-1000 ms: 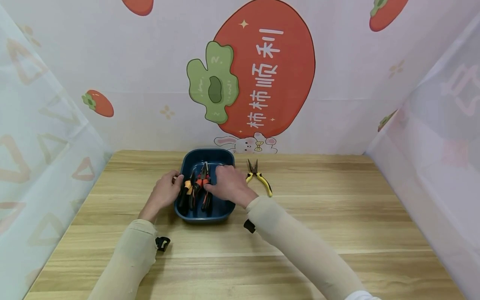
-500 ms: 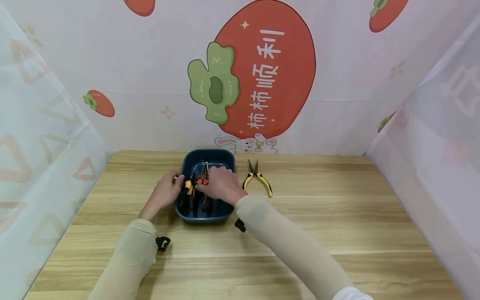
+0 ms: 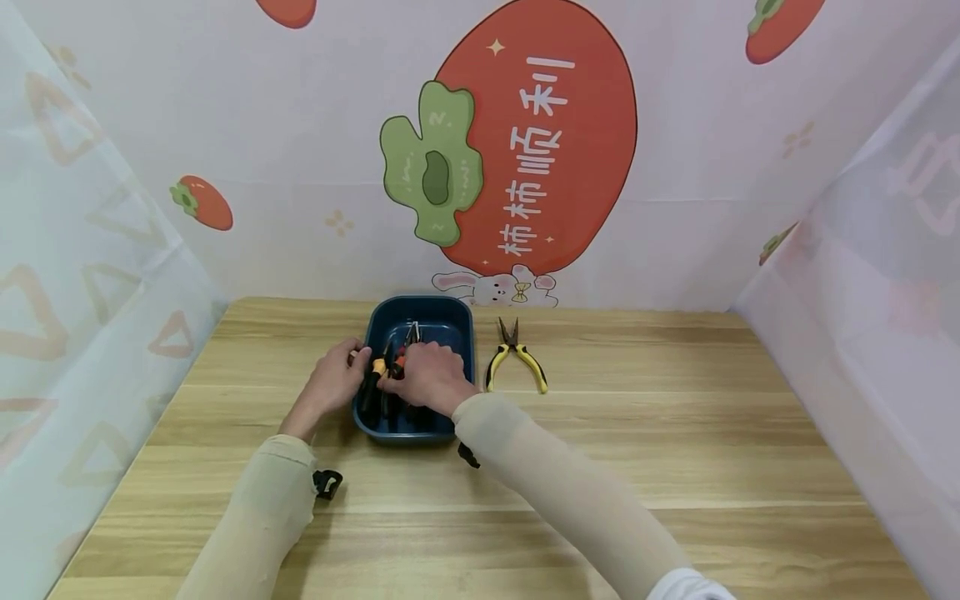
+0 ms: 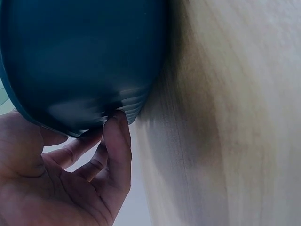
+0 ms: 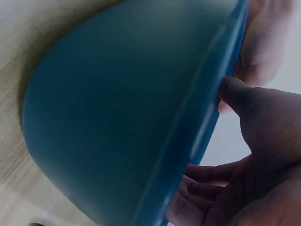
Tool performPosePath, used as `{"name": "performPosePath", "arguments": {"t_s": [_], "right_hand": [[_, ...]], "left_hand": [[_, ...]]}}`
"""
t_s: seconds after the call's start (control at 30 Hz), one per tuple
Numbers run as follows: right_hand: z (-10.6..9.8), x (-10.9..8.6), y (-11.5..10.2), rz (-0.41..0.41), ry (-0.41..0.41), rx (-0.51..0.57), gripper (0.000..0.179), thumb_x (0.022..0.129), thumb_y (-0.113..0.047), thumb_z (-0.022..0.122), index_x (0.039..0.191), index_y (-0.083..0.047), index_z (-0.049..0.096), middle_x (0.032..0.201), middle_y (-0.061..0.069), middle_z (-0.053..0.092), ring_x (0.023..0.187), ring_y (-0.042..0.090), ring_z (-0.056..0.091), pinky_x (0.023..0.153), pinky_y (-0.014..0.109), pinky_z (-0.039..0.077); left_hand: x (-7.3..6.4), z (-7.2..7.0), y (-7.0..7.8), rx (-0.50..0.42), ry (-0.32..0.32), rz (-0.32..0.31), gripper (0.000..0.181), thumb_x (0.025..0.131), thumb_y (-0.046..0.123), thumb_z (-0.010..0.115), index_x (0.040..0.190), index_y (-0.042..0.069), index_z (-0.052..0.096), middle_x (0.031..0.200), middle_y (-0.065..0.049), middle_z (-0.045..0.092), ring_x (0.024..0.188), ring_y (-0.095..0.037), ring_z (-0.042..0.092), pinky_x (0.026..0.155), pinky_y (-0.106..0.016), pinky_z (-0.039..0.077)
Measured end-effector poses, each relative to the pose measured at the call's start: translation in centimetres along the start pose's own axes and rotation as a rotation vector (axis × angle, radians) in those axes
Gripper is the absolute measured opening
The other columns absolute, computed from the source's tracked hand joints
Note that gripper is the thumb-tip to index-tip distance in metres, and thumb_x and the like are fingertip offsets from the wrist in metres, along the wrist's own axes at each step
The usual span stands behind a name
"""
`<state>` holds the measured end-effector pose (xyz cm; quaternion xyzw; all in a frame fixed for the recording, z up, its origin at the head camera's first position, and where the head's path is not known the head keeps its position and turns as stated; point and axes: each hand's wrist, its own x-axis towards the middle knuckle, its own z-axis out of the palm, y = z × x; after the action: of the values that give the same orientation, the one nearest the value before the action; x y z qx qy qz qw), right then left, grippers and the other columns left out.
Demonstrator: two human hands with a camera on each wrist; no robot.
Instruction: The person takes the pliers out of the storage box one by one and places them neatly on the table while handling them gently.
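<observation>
A deep blue plastic bin [image 3: 444,313] stands near the back of the table, with several pliers inside. One pair has orange-and-black handles [image 3: 370,393]; a red-orange-and-black pair [image 3: 400,364] lies beside it, partly covered. My left hand [image 3: 336,380] holds the bin's left side; in the left wrist view its bent fingers [image 4: 118,150] press the outer wall near the rim. Reaching over the right rim, my right hand [image 3: 431,377] is down among the pliers. Its thumb [image 5: 237,94] and fingers stand apart in the right wrist view, their tips hidden behind the rim.
Long-nose pliers [image 3: 511,340] with yellow-and-black handles lie spread on the wooden table [image 3: 675,433], just right of the bin. Behind the table hangs a printed cloth [image 3: 675,250], with more cloth at both sides.
My right hand has moved left and slightly toward me inside the bin, covering more of the red-orange pliers. My left hand stays at the bin's left side.
</observation>
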<state>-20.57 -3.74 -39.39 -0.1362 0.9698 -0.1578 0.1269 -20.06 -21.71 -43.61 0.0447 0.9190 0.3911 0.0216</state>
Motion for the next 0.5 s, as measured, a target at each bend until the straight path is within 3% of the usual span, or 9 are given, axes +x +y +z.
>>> {"name": "performPosePath", "arguments": {"t_s": [0.27, 0.5], "right_hand": [[0.42, -0.18, -0.42, 0.007, -0.003, -0.033, 0.053, 0.085, -0.061, 0.074, 0.112, -0.015, 0.070, 0.087, 0.002, 0.062, 0.070, 0.019, 0.058, 0.062, 0.034, 0.052], [0.55, -0.29, -0.26, -0.006, -0.020, -0.026, 0.045, 0.085, -0.056, 0.077, 0.097, -0.014, 0.069, 0.077, 0.001, 0.059, 0.064, 0.018, 0.058, 0.057, 0.031, 0.049]], "left_hand": [[0.01, -0.07, 0.04, -0.005, -0.010, -0.004, 0.037, 0.111, 0.024, 0.038, 0.123, -0.006, 0.055, 0.107, -0.025, 0.064, 0.085, -0.030, 0.062, 0.067, -0.038, 0.050], [-0.01, 0.02, 0.12, -0.012, -0.015, -0.018, 0.036, 0.111, 0.024, 0.038, 0.122, -0.006, 0.056, 0.103, -0.022, 0.065, 0.082, -0.028, 0.062, 0.064, -0.036, 0.048]]}}
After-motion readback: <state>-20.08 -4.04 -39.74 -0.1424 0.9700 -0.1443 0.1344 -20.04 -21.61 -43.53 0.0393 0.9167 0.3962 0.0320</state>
